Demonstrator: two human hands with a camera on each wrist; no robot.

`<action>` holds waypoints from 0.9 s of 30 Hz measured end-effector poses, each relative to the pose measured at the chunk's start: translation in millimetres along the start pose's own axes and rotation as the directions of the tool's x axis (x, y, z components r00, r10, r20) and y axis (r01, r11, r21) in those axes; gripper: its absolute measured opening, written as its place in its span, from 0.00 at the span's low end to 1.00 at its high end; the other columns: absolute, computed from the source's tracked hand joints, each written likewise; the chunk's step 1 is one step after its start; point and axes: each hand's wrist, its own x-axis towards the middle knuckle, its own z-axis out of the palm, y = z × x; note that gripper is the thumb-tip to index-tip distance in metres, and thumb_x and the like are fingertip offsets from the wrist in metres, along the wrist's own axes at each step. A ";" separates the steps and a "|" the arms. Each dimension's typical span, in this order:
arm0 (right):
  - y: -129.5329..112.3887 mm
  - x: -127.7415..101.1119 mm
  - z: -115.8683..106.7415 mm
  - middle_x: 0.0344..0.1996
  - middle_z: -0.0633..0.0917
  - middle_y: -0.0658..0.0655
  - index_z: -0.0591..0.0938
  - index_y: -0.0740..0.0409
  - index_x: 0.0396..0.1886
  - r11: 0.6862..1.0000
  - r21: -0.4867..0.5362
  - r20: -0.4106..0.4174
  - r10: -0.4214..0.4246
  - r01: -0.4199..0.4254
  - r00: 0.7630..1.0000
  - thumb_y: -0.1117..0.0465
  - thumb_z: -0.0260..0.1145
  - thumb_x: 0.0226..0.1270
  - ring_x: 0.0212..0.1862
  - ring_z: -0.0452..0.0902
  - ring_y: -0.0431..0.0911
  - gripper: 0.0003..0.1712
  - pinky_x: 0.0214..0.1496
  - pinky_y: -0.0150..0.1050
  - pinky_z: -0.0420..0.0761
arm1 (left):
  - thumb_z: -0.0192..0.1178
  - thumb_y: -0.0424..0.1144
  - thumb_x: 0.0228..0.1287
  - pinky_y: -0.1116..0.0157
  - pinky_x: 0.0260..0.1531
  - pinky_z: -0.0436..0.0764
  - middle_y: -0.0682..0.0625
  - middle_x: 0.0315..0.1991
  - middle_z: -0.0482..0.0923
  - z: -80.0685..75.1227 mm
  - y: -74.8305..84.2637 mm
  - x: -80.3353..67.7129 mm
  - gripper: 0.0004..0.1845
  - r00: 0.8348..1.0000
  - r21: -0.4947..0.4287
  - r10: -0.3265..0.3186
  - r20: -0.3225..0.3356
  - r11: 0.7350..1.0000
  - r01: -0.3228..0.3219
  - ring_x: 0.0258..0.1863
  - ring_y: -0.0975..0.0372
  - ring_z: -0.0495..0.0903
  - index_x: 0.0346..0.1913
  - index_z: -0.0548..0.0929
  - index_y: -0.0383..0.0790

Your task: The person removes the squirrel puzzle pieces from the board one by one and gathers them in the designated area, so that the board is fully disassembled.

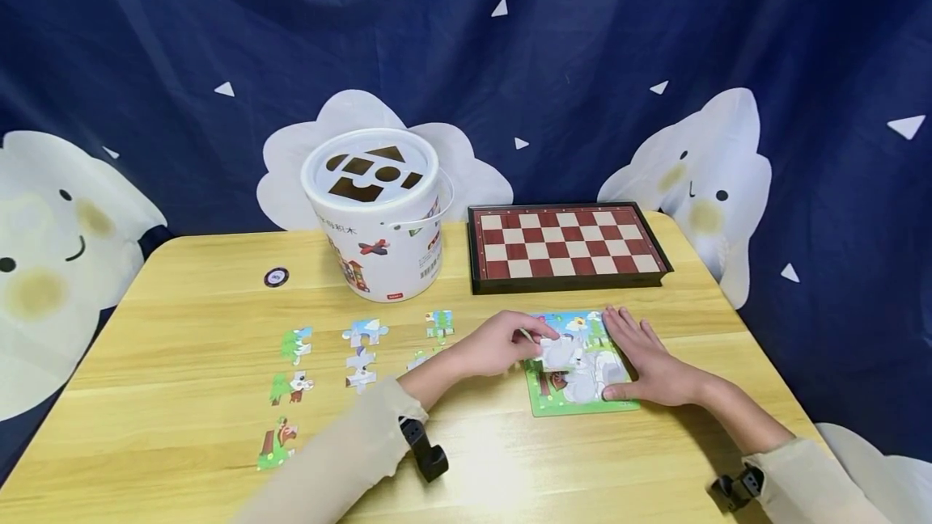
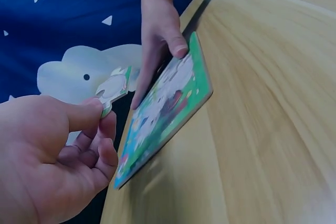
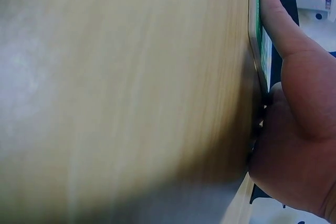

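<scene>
my left hand (image 1: 502, 344) pinched a puzzle piece (image 2: 114, 89) just over the puzzle board (image 1: 578, 404) near the table's front. my right hand (image 1: 650, 361) lay flat, fingers spread, pressing the board. if that hand eased, i judged the board could skid and the piece misseat.

- The head view looks forward and down from above the table (image 1: 182, 306), taking in its whole top and the blue backdrop.
- The left wrist view sits low and close, facing across the puzzle board (image 2: 173, 108) at centre frame.
- The right wrist view hugs the tabletop; the same puzzle board (image 3: 256, 35) edges its upper right.
</scene>
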 end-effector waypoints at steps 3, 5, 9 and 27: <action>-0.1 -0.5 -0.1 0.79 0.41 0.75 0.42 0.71 0.80 1.000 -0.001 -0.003 0.000 0.000 1.000 0.43 0.74 0.63 0.79 0.28 0.68 0.66 0.77 0.55 0.23 | 0.59 0.27 0.72 0.71 0.30 0.75 0.48 0.52 0.84 -9.4 -0.3 -12.4 0.15 1.000 0.004 -0.009 -0.013 1.000 0.009 0.25 0.67 0.71 0.58 0.85 0.37; 0.2 -0.6 0.1 0.79 0.41 0.75 0.42 0.71 0.80 1.000 -0.004 -0.005 -0.001 0.001 1.000 0.43 0.74 0.63 0.79 0.28 0.68 0.66 0.77 0.55 0.23 | 0.59 0.27 0.72 0.70 0.34 0.76 0.47 0.52 0.84 -16.0 -1.7 -21.8 0.15 1.000 0.019 -0.006 -0.018 1.000 0.007 0.29 0.67 0.73 0.57 0.85 0.37; 1.6 -0.1 1.3 0.79 0.41 0.75 0.43 0.71 0.80 1.000 -0.013 -0.008 -0.007 0.007 1.000 0.43 0.74 0.63 0.79 0.29 0.69 0.66 0.77 0.55 0.23 | 0.60 0.27 0.71 0.69 0.37 0.78 0.47 0.52 0.85 -31.0 -4.9 -43.0 0.15 1.000 0.032 -0.013 -0.023 0.999 0.014 0.33 0.65 0.75 0.57 0.85 0.37; -0.2 0.8 0.2 0.79 0.41 0.75 0.42 0.72 0.80 1.000 -0.012 0.003 0.009 -0.009 1.000 0.43 0.74 0.63 0.78 0.28 0.70 0.67 0.77 0.59 0.24 | 0.61 0.29 0.71 0.68 0.39 0.80 0.48 0.47 0.84 -104.3 -20.1 -151.0 0.14 0.989 0.078 -0.076 -0.123 0.993 0.086 0.38 0.63 0.78 0.57 0.85 0.36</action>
